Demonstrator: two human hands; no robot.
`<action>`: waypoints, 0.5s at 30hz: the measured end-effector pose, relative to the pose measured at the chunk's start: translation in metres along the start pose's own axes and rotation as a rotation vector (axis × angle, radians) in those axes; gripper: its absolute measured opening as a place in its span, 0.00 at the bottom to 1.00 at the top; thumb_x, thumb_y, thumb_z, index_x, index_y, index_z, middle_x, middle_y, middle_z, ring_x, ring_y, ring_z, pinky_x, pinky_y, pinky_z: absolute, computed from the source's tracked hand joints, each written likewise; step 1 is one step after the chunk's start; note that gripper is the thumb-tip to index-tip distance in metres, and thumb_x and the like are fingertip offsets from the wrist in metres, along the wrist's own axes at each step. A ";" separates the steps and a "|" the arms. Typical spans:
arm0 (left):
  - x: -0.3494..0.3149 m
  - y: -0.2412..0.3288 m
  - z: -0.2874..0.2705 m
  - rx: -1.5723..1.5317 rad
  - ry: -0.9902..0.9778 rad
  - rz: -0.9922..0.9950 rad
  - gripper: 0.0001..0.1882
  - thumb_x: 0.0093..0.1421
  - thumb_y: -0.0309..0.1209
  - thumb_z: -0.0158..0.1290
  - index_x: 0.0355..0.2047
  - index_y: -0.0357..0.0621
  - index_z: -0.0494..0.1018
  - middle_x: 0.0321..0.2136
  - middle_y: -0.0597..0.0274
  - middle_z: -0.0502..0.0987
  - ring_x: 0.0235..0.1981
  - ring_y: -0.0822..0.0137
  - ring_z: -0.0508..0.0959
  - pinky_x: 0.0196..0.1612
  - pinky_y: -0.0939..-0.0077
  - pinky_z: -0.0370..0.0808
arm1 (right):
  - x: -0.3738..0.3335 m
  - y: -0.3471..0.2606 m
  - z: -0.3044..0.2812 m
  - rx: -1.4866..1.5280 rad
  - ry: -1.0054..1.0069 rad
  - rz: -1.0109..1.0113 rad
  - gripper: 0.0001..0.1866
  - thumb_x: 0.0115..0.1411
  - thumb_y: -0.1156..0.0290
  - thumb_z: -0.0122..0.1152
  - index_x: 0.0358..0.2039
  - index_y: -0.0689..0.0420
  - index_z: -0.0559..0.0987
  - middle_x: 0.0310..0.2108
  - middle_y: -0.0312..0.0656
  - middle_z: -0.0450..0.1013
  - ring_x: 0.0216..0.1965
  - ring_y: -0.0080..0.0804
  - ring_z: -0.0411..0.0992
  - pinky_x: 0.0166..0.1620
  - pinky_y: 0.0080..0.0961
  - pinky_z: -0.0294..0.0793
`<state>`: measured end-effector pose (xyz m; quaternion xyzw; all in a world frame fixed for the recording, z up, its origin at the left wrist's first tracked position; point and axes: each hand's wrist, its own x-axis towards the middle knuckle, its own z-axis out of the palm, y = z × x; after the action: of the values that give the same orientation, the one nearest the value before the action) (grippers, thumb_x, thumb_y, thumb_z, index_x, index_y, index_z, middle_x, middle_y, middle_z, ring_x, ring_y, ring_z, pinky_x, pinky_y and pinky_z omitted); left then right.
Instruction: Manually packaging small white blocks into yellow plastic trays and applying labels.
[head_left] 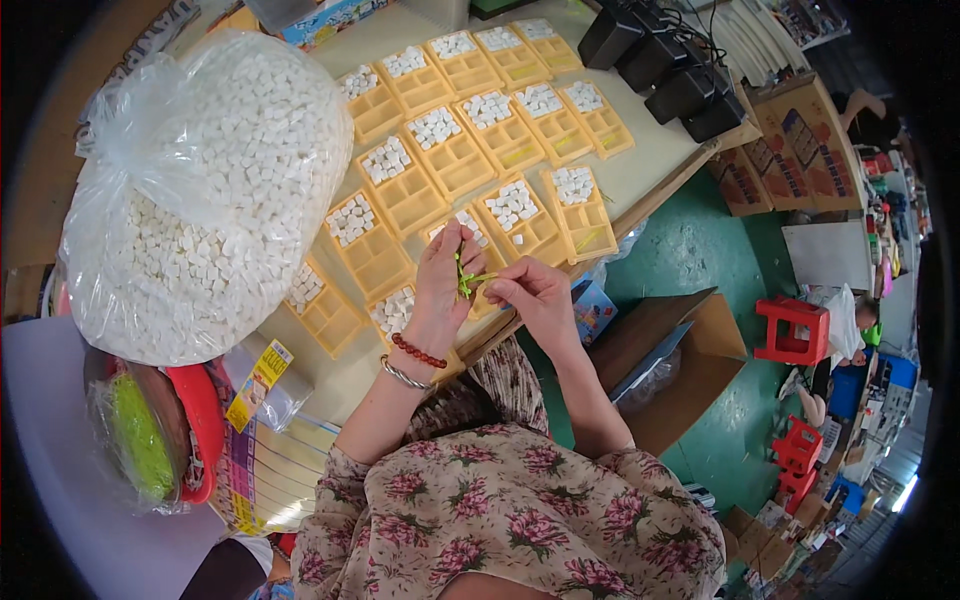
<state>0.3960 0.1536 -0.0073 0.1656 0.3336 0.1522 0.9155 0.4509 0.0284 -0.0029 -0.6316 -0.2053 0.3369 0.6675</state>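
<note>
My left hand (pixel 437 278) is closed around a small bunch of thin bright green plastic pieces (pixel 464 280), palm up. With thumb and fingertips my right hand (pixel 541 304) pinches one slim yellow-green strip (pixel 484 277) beside that bunch. Both hands are over the near edge of several pale yellow compartment trays (pixel 398 203), laid in rows across the table. White cubes (pixel 511 203) fill the large compartment of each tray whose far end shows. Green strips (pixel 590 238) lie in some trays toward the right. My left hand partly hides the trays beneath it.
A big clear bag of white cubes (pixel 250 150) stands on the left. Below it sits a red basin (pixel 208 430) with a bag of green pieces (pixel 140 440). Black bins (pixel 665 75) occupy the far right corner. An opened cardboard box (pixel 700 370) and red stools (pixel 790 328) are on the right.
</note>
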 end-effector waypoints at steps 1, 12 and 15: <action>-0.002 0.000 0.001 -0.003 -0.007 -0.017 0.13 0.62 0.39 0.46 0.27 0.45 0.64 0.14 0.74 0.56 0.14 0.79 0.58 0.14 0.86 0.54 | 0.000 -0.002 -0.003 0.049 -0.024 0.035 0.03 0.56 0.78 0.57 0.28 0.63 0.73 0.23 0.36 0.73 0.25 0.17 0.69 0.29 0.14 0.70; 0.003 0.004 -0.009 -0.021 -0.019 -0.003 0.13 0.64 0.39 0.43 0.26 0.46 0.63 0.14 0.73 0.56 0.14 0.79 0.57 0.14 0.86 0.52 | 0.018 -0.017 -0.058 -0.613 0.231 -0.060 0.05 0.57 0.76 0.53 0.26 0.64 0.73 0.20 0.34 0.69 0.22 0.16 0.65 0.26 0.15 0.65; 0.001 0.005 -0.006 -0.029 -0.033 0.032 0.12 0.64 0.39 0.43 0.27 0.47 0.65 0.15 0.74 0.56 0.14 0.81 0.56 0.11 0.88 0.50 | 0.020 -0.017 -0.059 -0.720 0.179 0.021 0.05 0.56 0.76 0.54 0.27 0.64 0.74 0.19 0.36 0.69 0.21 0.17 0.65 0.26 0.17 0.65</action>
<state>0.3914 0.1601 -0.0101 0.1601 0.3133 0.1690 0.9207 0.5095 0.0017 0.0040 -0.8550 -0.2447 0.1935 0.4143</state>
